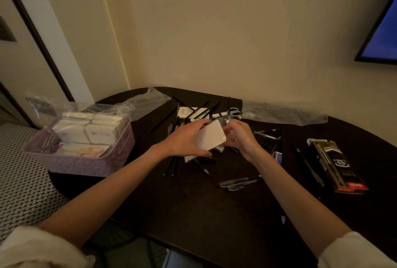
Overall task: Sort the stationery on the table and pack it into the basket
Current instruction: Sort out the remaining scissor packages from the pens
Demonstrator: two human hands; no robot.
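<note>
Both hands meet over the middle of the dark bench (193,203), clamped on a white pack (209,137) of what looks like wrapped cards or notes (its glossy cover catches the light). The left hand (184,138) grips the pack's left edge, thumb underneath, while the right hand (239,136) pinches its right edge with curled fingers. The pack is lifted just above a scatter of black pens (197,113) and small white boxes.

Left of the pack, at the bench's edge, stands the lilac basket (86,162), already holding pale boxes and partly draped by a clear plastic bag (137,104). Beyond the pack, near the wall, lie scissors (234,111) with pale blue handles. Right of the pack, well apart, rests a black and gold pen box (338,166); between them lie more pens, and nearer the person a few clear-barrelled pens (240,182).
</note>
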